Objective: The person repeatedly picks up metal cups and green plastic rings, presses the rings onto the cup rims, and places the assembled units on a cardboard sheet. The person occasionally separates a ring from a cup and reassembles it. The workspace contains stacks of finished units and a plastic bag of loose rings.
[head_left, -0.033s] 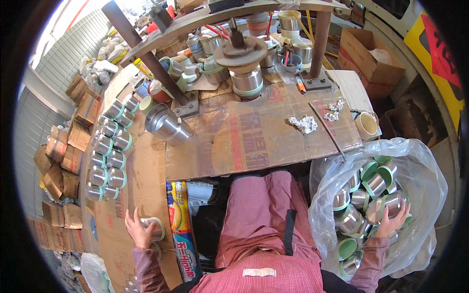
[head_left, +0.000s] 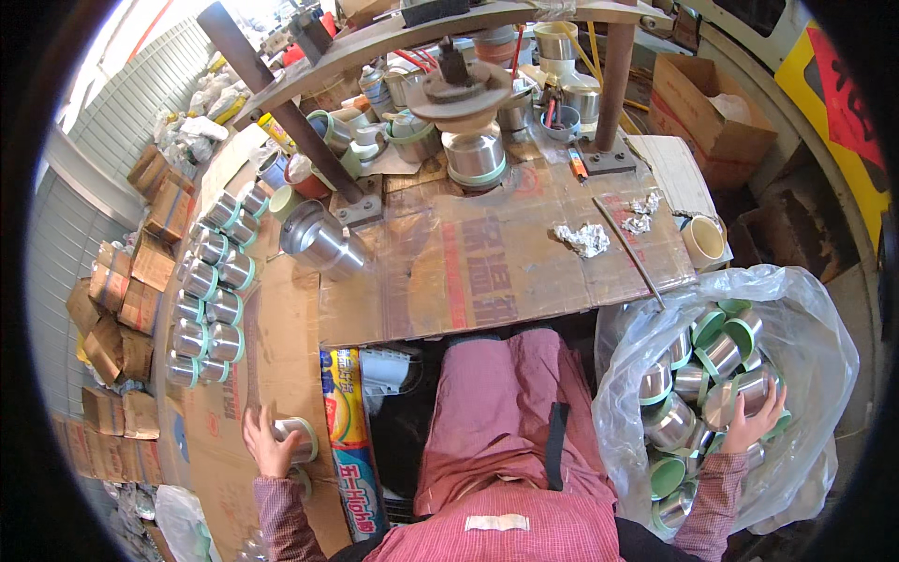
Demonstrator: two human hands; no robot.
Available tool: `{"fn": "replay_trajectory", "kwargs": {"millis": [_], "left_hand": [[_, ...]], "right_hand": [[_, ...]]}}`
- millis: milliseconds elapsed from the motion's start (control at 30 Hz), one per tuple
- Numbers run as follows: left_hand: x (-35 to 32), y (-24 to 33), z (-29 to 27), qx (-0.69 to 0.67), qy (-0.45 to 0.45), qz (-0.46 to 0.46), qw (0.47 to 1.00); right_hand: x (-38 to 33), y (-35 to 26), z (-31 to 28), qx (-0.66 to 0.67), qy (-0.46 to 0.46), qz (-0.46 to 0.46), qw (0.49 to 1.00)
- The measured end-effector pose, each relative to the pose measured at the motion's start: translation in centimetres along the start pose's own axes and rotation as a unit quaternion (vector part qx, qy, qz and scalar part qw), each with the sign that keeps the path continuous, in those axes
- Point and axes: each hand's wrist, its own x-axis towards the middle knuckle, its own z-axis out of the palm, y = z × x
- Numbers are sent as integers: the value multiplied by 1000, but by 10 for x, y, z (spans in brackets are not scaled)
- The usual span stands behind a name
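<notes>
On the cardboard at the lower left lies a steel cup (head_left: pixel 300 437) with a pale green rim. My left hand (head_left: pixel 269 444) is right beside it, fingers spread and curved, thumb close to the cup's side. At the right, a clear plastic bag (head_left: pixel 629 351) holds many loose steel cups with green rims and bases. Reaching into it, my right hand (head_left: pixel 755 421) has its fingers around one steel cup (head_left: pixel 723 405) near the top of the heap. Part of that cup is covered by the fingers.
Rows of steel cups (head_left: pixel 223 306) stand along the left board. A press with a round head (head_left: pixel 461 98) bears on a cup at the back centre. A larger steel container (head_left: pixel 320 236), crumpled foil (head_left: pixel 582 239) and a thin rod (head_left: pixel 629 251) rest on the cardboard bench (head_left: pixel 534 295).
</notes>
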Motion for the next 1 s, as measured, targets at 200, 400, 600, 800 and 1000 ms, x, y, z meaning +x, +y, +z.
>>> {"fn": "replay_trajectory", "kwargs": {"millis": [200, 400, 600, 800, 1000], "left_hand": [[-15, -22, 9, -18, -56, 0, 998], [10, 56, -8, -102, 40, 125, 986], [70, 193, 9, -234, 0, 311, 921], [116, 298, 31, -189, 1, 416, 889], [108, 300, 76, -386, 48, 328, 861]], "right_hand": [[15, 4, -14, 86, -81, 50, 992], [17, 11, -18, 92, -82, 22, 992], [37, -3, -8, 13, -155, -51, 986], [54, -48, -2, -26, -135, -57, 989], [64, -151, 5, 121, -139, -189, 965]]}}
